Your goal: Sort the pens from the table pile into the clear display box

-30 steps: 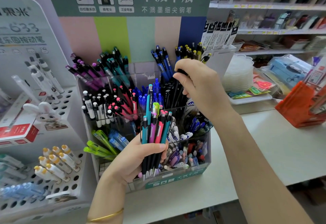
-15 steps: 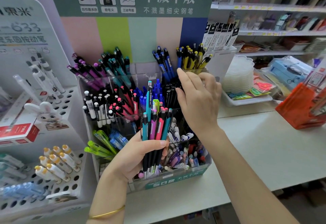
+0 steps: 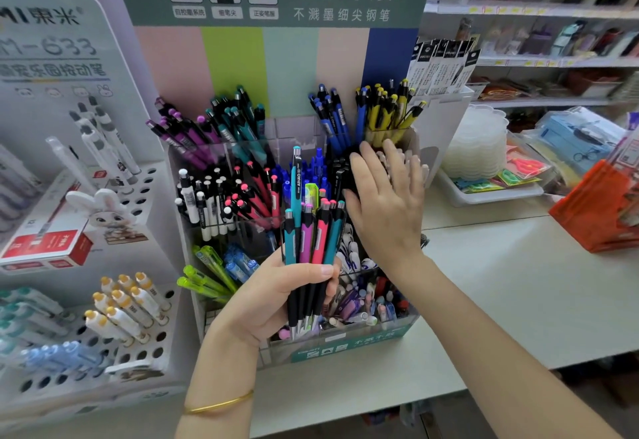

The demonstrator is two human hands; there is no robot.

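Clear display box [image 3: 377,338] near table [image 3: 518,283] edge, left hand [image 3: 273,297] gripping pens [image 3: 311,241], right hand [image 3: 383,203] flat over black pens [image 3: 340,176]

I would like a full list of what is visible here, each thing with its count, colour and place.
clear display box: one, clear, middle of the table.
purple pens: many, purple, back row, far left.
teal pens: many, teal, back row, beside the purple.
blue pens: many, blue, back row, right of middle.
yellow pens: many, yellow, back row, far right.
pink pens: many, pink, middle row.
black pens: many, black, middle row, under the right hand.
green pens: few, light green, lower left.
held pens: several, teal, purple, pink, in the left hand.
orange container: one, orange, far right.
bracelet: one, gold, left wrist.
left hand: grips the held pens.
right hand: flat, fingers straight, over the black pens.
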